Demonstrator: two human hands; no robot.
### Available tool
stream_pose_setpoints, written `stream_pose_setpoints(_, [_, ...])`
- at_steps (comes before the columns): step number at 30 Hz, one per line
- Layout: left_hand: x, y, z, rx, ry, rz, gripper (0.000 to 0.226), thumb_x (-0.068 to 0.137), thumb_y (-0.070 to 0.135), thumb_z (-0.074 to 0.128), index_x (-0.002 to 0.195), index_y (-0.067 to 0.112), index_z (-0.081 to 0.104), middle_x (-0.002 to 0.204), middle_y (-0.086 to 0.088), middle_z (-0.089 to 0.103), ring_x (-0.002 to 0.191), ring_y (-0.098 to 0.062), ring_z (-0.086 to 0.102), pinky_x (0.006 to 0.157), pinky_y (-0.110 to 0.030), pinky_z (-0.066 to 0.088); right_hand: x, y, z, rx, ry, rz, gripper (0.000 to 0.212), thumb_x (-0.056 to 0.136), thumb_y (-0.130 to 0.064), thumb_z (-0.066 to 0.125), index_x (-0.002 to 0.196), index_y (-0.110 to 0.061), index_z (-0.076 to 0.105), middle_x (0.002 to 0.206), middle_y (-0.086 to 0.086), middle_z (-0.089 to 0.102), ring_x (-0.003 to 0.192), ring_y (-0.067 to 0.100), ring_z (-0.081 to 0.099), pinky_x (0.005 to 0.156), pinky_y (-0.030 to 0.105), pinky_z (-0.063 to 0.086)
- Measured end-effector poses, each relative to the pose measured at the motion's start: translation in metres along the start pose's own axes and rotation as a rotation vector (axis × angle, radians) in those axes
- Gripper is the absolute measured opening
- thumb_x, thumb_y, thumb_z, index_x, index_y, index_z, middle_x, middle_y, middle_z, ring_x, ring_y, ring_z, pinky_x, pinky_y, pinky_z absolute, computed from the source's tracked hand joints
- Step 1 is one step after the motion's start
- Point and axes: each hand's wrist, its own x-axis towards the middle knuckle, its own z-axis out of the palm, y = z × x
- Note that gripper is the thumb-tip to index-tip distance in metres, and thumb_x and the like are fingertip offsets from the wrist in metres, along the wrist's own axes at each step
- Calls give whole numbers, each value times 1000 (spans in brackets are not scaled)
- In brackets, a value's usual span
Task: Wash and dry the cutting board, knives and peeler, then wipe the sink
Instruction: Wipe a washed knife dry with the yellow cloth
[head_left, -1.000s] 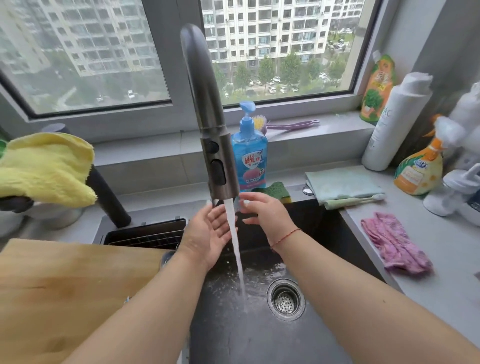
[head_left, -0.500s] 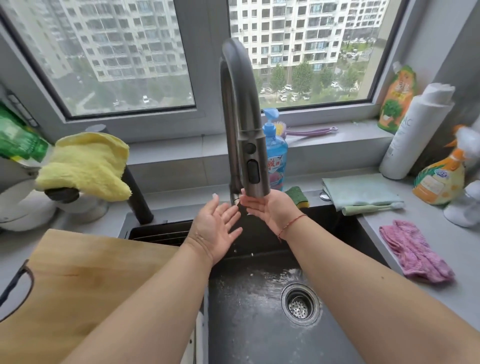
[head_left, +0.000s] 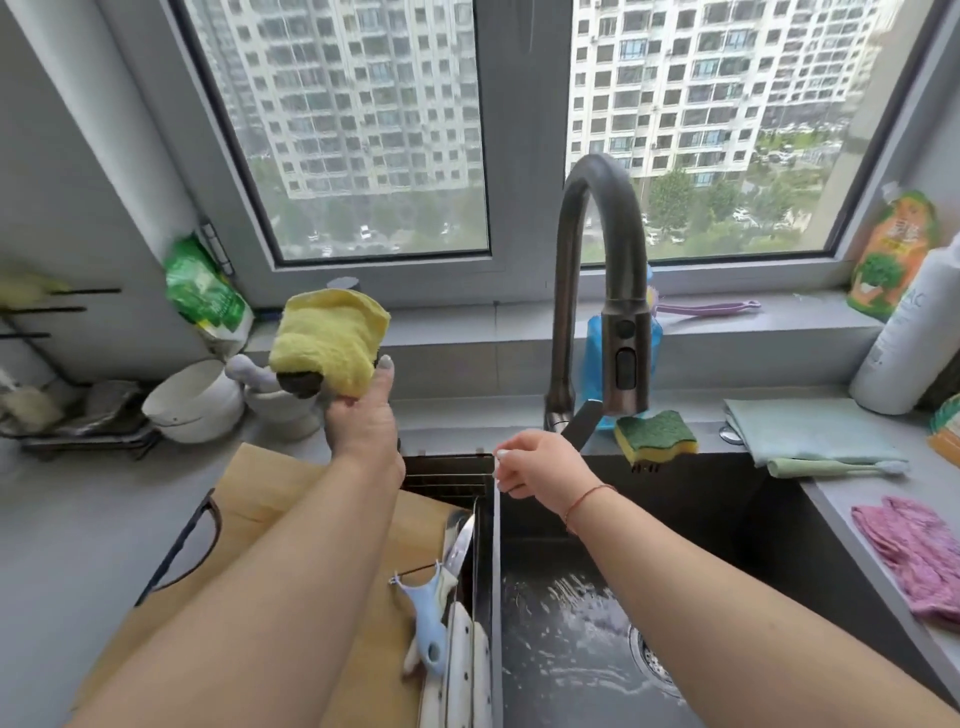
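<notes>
Currently the left hand (head_left: 363, 421) is raised off the sink and pinches the lower edge of the yellow cloth (head_left: 330, 338), which drapes over a dark post at the counter's back; half a second ago that hand was open, palm up, under the faucet (head_left: 602, 280). The right hand (head_left: 535, 467) has withdrawn from beneath the spout and now hangs over the sink's left rim, its fingers loosely curled; whether they hold anything cannot be told. No water runs from the spout, as was already so half a second ago; a second ago a stream fell between both palms. The sink (head_left: 727, 499) floor is wet around the drain.

The cutting board (head_left: 270, 499) lies on the counter to the left of the sink, partly under the left forearm. The peeler (head_left: 431, 623), pale blue, and the knives (head_left: 460, 551) rest in the narrow rack just beside the board's right edge. A green-and-yellow sponge (head_left: 654, 436) sits on the back rim, and a pink cloth (head_left: 914, 556) lies on the right counter.
</notes>
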Motion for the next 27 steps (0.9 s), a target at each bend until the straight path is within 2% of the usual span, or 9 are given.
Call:
stream_pose_setpoints(2, [10,7,-3,45,82,-40,55,80,47,72,125,18,59,126,-4,62,116,-23,58,103,-42,47,-1,-8,5,0,26,-36,16,95,-13,51,107,-8,61,86,10,69,80,20,67,72,26,58])
stream_pose_setpoints(5, [4,15,-9,263,42,24,37,90,38,59,114,10,64,110,-10,64,97,-25,59,90,-35,50,-5,-22,10,30,54,-91,14,95,-13,50,106,-9,60,84,9,67,75,15,65,63,18,56])
stream_pose_setpoints(9, [-32,24,-19,454,-144,295,8,74,18,65,70,11,64,70,3,55,73,-23,53,69,-31,42,-9,-42,9,70,197,-222,6,94,-19,53,100,-19,56,88,5,64,83,19,65,78,34,58])
stream_pose_setpoints(12, [-49,25,-21,534,-385,368,33,72,2,61,49,13,40,74,-2,51,65,-19,46,61,-28,39,-18,-51,17,231,165,-206,18,96,-30,51,110,-19,53,100,2,60,101,25,61,85,39,52])
stream_pose_setpoints(14, [-61,23,-18,428,-637,229,28,74,-2,60,56,11,44,83,-12,56,67,-19,53,59,-27,47,-26,-49,29,570,-8,-12,36,98,-43,44,112,-14,61,98,7,65,95,26,62,83,40,50])
stream_pose_setpoints(16, [-72,18,-15,156,-778,19,5,74,10,58,73,6,54,85,-15,59,74,-21,59,67,-29,52,-35,-43,39,975,-180,175,54,97,-53,37,104,-11,69,94,13,71,92,29,65,88,42,50])
stream_pose_setpoints(19, [-78,6,-11,-315,-638,-315,20,91,15,52,102,-1,59,100,-19,63,99,-32,64,92,-40,51,-39,-28,51,1359,-238,230,58,99,-50,30,110,-6,66,107,20,69,102,33,64,90,43,48])
stream_pose_setpoints(22, [-79,-6,-13,-377,-577,-452,29,99,21,46,109,-2,59,106,-21,64,105,-33,64,95,-42,50,-38,-20,56,1480,-208,230,56,98,-48,34,113,-3,64,111,22,67,102,35,65,91,47,47])
stream_pose_setpoints(27, [-71,-9,-20,-121,-661,-352,27,102,17,42,109,-4,57,98,-19,65,94,-27,67,84,-38,58,-32,-11,54,1329,-105,302,39,96,-36,47,111,-4,64,98,19,68,93,35,66,93,46,50])
